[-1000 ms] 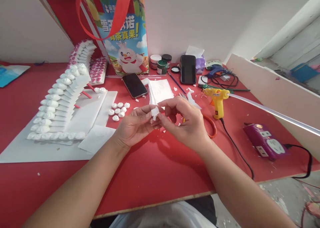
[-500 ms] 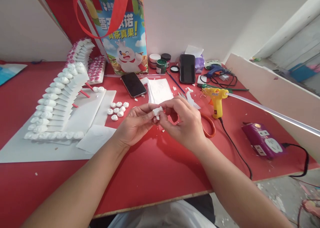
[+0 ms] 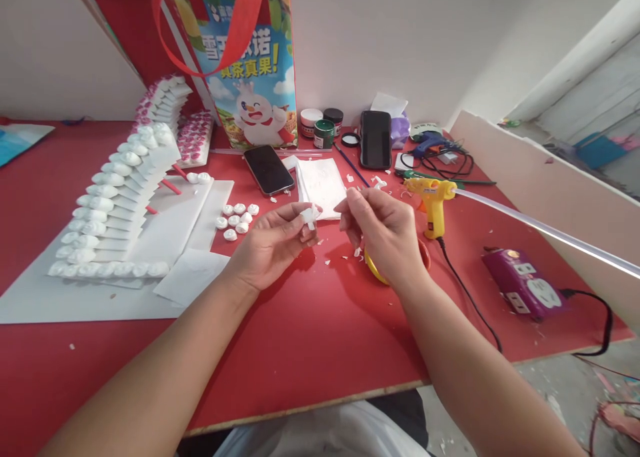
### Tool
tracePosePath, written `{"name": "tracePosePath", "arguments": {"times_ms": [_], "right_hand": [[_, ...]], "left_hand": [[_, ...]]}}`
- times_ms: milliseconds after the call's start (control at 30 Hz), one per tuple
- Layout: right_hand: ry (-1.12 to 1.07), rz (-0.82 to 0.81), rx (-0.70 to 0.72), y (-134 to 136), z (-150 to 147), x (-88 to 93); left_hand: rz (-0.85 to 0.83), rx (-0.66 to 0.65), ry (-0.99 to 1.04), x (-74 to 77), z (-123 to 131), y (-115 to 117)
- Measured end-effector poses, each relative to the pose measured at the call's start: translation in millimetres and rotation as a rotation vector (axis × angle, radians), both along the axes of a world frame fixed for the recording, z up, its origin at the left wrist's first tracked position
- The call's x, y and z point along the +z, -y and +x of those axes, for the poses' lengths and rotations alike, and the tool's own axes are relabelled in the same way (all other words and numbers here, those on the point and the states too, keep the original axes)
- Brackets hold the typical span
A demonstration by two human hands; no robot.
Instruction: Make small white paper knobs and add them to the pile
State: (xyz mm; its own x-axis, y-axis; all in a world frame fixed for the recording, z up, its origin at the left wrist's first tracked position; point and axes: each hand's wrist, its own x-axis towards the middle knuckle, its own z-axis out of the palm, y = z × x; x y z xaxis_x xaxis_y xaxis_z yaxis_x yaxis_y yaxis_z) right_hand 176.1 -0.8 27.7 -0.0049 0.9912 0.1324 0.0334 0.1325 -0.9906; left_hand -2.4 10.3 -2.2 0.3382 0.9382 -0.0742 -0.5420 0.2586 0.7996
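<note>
left hand (image 3: 267, 247) pinched a small white piece (image 3: 309, 217) near white rosettes (image 3: 234, 222); right hand (image 3: 389, 233) curled just beside, grip impossible to tell.

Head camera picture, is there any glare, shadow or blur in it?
In the head view, white glare streaks the long translucent rod; a soft shadow darkens the red tabletop below the right hand; the small white piece in the left hand looks soft, fine detail unclear.

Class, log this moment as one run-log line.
left hand pinches small white piece | right hand apart from piece | white rosettes on red table | yellow glue gun at right
</note>
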Motion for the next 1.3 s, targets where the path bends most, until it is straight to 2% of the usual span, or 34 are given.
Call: {"name": "tracePosePath", "arguments": {"times_ms": [133,267,467,600,800,933,1133,1300], "right_hand": [[-0.142,-0.354,0.2,-5,0,-0.2],[-0.188,-0.436,0.226,-6,1,-0.7],[-0.348,-0.585,0.292,-8,6,-0.6],[-0.392,-0.617,0.295,-9,9,-2.7],[-0.355,-0.562,0.282,-10,8,-3.4],[-0.307,-0.503,0.24,-9,7,-1.0],[-0.221,-0.465,0.271,-9,8,-3.4],[-0.154,-0.383,0.174,-8,2,-5.8]], "left_hand": [[0.255,0.068,-0.359,-1.3,-3,2],[0.478,0.056,-0.637,1.1,-5,3],[0.668,0.107,-0.756,-1.2,-6,1],[0.69,0.091,-0.747,2.6,-7,1],[0.558,0.011,-0.651,7.7,-9,1],[0.534,-0.027,-0.641,7.0,-11,2],[0.539,0.0,-0.642,8.9,-10,1],[0.504,0.043,-0.649,9.5,-8,2]]}}
